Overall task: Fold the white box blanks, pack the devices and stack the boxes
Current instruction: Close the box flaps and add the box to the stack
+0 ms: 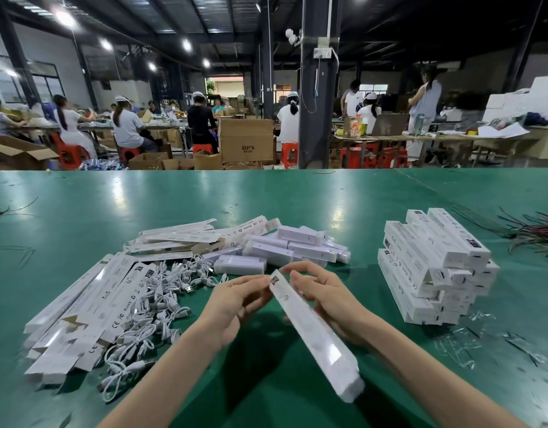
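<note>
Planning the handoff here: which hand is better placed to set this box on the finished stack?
Right, probably. The right hand holds the box along its side, and the stack sits on that side. The left hand only meets the box's far end.

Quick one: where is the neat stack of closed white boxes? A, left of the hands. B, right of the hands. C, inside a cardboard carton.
B: the stacked boxes stand on the green table to the right of the right hand; the flat blanks lie left.
</note>
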`<action>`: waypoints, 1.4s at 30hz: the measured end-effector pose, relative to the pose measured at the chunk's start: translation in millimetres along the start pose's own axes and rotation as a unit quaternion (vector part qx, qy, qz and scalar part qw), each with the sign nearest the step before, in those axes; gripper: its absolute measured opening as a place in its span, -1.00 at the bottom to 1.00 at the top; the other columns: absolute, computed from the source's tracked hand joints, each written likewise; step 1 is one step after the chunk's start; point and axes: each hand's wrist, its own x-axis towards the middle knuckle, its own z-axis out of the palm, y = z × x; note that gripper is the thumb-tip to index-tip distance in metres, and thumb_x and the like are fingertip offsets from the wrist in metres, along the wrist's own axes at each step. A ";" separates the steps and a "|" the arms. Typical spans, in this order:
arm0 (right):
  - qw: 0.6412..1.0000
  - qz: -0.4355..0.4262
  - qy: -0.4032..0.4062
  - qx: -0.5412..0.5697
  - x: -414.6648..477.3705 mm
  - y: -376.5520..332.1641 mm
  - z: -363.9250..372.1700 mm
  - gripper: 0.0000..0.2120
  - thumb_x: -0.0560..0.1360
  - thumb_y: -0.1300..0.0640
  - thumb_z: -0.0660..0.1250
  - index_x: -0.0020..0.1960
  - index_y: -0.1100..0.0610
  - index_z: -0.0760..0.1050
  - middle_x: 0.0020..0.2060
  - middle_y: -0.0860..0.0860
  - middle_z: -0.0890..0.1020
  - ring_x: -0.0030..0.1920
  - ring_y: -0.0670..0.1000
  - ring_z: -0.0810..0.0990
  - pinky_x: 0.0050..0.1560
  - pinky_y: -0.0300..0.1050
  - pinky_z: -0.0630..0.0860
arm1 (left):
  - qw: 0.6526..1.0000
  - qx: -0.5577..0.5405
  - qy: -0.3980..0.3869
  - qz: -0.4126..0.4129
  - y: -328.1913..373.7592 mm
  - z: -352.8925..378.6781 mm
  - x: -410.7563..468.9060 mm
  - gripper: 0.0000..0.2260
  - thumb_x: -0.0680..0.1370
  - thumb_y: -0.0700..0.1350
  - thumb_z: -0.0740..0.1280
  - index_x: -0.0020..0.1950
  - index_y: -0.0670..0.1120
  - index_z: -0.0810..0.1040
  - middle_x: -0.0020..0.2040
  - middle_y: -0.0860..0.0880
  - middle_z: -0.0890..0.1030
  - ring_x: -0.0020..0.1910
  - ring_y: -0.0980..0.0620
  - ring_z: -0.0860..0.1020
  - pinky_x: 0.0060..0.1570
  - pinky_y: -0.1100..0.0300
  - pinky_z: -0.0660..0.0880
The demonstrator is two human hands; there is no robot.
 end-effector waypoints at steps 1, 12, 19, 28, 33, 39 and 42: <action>1.000 -0.005 0.004 -0.011 -0.2 -1.1 0.2 -0.86 0.57 0.18 0.29 0.06 0.07 0.60 -0.07 0.15 0.60 -0.19 0.02 0.58 -0.21 -0.03 0.54 | 0.999 -0.026 0.024 -0.007 2.2 -1.3 1.3 -0.94 0.47 -0.41 0.35 -0.14 -0.36 0.62 -0.29 -0.20 0.67 -0.39 0.04 0.64 -0.36 0.29 0.60; 0.980 -0.027 0.065 -0.184 -3.4 9.6 13.5 -0.56 0.46 0.49 0.20 -0.04 -0.01 0.63 0.04 0.23 0.56 -0.40 -0.19 0.55 -0.32 -0.31 0.46 | 0.982 0.160 0.076 0.073 -27.5 11.7 -4.5 -0.67 0.50 -0.51 0.17 0.07 -0.14 0.50 -0.01 -0.15 0.60 -0.29 0.04 0.61 -0.41 0.25 0.51; 0.972 -0.006 0.093 -0.213 6.0 10.9 -4.4 -0.91 0.56 0.16 0.30 0.00 0.00 0.55 0.04 0.08 0.51 -0.21 -0.03 0.56 -0.29 -0.20 0.55 | 0.865 0.422 -0.053 0.267 -15.4 -0.3 -6.6 -0.42 0.30 -0.55 0.15 0.10 0.02 0.51 0.11 0.08 0.56 0.18 0.11 0.48 0.18 0.40 0.32; 0.980 0.047 0.183 -0.056 15.0 7.7 -36.4 -0.76 0.55 0.42 0.15 -0.11 0.22 0.56 -0.24 0.12 0.60 -0.40 0.00 0.53 -0.40 -0.18 0.53 | 0.670 0.651 -0.208 0.288 -25.7 -3.7 -3.4 -0.66 0.45 -0.27 0.33 0.19 0.00 0.52 0.06 0.11 0.54 0.14 0.18 0.40 0.44 0.00 0.08; 0.967 -0.029 0.242 -0.070 13.8 -7.3 -44.3 -0.69 0.47 0.54 0.12 -0.12 0.23 0.55 -0.26 0.15 0.62 -0.34 -0.01 0.58 -0.35 -0.25 0.52 | 0.765 0.521 -0.053 0.376 -20.4 -10.1 0.9 -0.65 0.39 -0.34 0.47 -0.10 0.08 0.45 -0.24 0.10 0.56 -0.18 0.16 0.49 0.07 0.16 0.47; 0.948 -0.197 0.091 -0.231 -9.7 -15.1 -4.2 -0.64 0.33 0.25 0.28 0.11 0.04 0.48 0.05 0.05 0.59 0.07 0.02 0.55 0.06 -0.16 0.52 | 0.846 0.373 0.019 0.381 -24.2 -4.3 4.5 -0.61 0.30 -0.26 0.59 -0.23 0.07 0.41 -0.25 0.26 0.62 -0.35 0.32 0.50 -0.37 0.44 0.38; 0.881 -0.318 0.014 -0.351 -18.1 -4.5 25.5 -0.70 0.44 0.19 0.38 0.15 0.15 0.47 0.11 0.07 0.52 0.15 0.05 0.50 0.17 -0.13 0.44 | 0.832 0.371 0.008 0.412 -27.9 -4.5 2.5 -0.67 0.32 -0.21 0.51 -0.20 0.05 0.38 -0.34 0.14 0.57 -0.38 0.29 0.46 -0.35 0.40 0.39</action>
